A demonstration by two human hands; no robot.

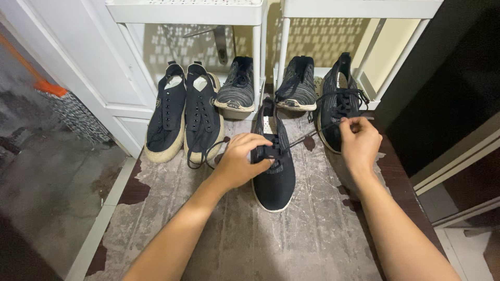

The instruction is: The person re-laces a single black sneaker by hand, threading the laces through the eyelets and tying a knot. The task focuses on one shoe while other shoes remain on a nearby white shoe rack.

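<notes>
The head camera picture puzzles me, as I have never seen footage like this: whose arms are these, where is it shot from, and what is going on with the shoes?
There is only one picture, taken by a camera worn on a person's head, looking down. So the two bare arms coming in from the bottom edge are that person's own.

The left hand presses on the laced top of a black knit sneaker with a white sole, which stands on a worn, peeling grey floor. The right hand pinches a black lace that runs from that sneaker.

Behind it stands its matching black sneaker, leaning against a white plastic rack. To the left are a pair of black canvas shoes with pale woven soles, and in the middle two grey striped knit shoes.
</notes>
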